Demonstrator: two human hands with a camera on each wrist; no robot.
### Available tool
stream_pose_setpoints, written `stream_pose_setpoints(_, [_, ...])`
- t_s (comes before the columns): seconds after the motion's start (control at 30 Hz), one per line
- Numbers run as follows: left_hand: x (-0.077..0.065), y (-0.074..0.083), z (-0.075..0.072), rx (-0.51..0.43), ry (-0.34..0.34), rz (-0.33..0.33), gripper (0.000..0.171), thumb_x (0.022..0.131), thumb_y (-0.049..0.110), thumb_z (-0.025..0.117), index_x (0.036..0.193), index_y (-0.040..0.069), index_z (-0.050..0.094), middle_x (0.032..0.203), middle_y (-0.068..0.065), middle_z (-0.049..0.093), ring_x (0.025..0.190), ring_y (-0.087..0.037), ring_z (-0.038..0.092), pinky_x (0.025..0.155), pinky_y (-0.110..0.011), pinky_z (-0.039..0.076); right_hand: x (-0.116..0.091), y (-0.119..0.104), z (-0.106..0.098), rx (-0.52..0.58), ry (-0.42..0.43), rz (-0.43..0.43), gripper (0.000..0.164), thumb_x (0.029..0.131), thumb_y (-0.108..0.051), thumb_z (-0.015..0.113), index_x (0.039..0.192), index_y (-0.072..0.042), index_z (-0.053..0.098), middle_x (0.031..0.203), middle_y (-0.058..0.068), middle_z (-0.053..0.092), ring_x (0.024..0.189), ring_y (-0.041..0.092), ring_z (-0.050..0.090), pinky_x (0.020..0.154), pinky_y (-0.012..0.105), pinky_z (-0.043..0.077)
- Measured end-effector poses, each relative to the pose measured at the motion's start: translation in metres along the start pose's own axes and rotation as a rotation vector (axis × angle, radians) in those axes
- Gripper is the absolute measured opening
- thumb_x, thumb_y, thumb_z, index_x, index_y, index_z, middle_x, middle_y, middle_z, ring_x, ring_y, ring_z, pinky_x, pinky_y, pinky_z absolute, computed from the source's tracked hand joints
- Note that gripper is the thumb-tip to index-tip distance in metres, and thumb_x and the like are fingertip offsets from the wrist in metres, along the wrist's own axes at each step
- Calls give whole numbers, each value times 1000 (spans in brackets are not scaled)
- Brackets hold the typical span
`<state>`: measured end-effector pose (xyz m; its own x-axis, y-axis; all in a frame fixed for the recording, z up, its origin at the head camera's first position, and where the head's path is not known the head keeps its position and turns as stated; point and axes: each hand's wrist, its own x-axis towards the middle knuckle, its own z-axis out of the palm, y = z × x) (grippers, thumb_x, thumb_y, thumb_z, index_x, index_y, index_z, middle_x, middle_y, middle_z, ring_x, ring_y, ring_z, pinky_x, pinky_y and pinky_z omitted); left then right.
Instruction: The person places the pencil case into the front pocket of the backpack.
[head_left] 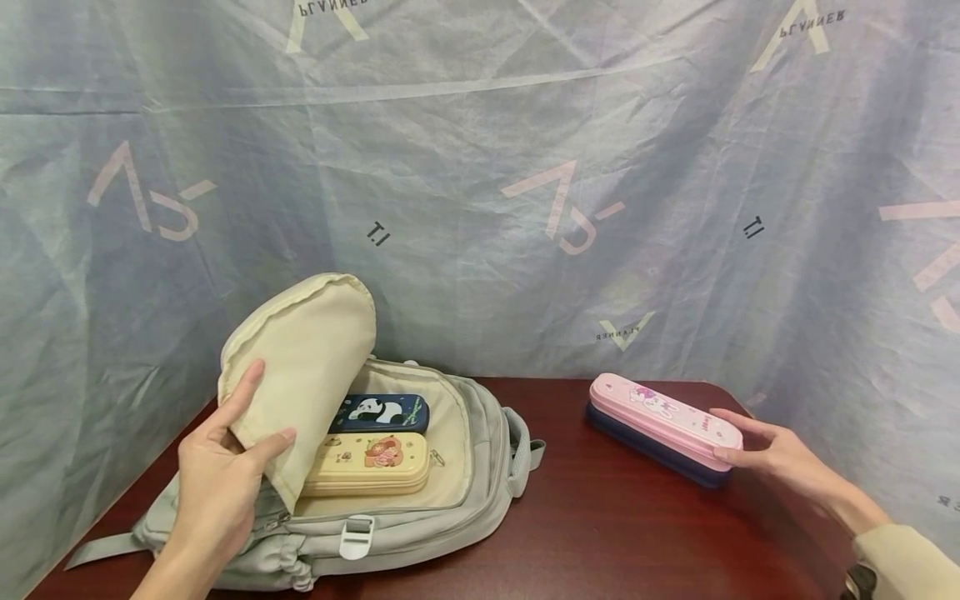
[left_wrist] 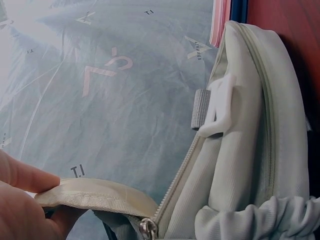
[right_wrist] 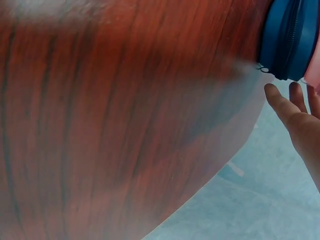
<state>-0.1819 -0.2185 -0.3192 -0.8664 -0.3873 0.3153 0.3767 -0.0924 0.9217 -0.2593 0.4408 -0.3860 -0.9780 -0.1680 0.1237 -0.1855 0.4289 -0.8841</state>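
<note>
A grey backpack lies on its back with its cream-lined front flap raised. My left hand pinches the flap's edge between thumb and fingers; the left wrist view shows the flap in that grip. Inside the backpack sit a dark blue panda pencil case and, nearer me, a yellow pencil case, both partly covered by the flap. On the right, a pink rabbit pencil case lies on top of a navy pencil case. My right hand holds the pink case's right end between thumb and fingers.
The dark red wooden table carries everything. Behind and beside it hangs a grey printed cloth. A backpack strap trails off to the left, and a white buckle faces me.
</note>
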Motion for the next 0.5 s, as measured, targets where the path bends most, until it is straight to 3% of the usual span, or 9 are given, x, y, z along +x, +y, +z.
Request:
stream_pose_setpoints(0.3, [0, 0, -1, 11, -5, -8, 91, 82, -30, 66, 156, 22, 54, 172, 1, 28, 148, -16, 34, 88, -11, 52, 8, -2, 5, -8, -6, -7, 67, 95, -6, 77, 157, -16, 54, 120, -1, 72, 101, 8, 65, 85, 18, 52])
stream_pose_setpoints(0.5, [0, 1, 0, -1, -2, -13, 91, 82, -30, 66, 156, 22, 54, 171, 0, 30, 147, -15, 35, 89, -11, 52, 8, 0, 0, -77, 21, -20, 69, 94, -9, 79, 157, -11, 52, 118, -2, 72, 99, 6, 64, 83, 17, 51])
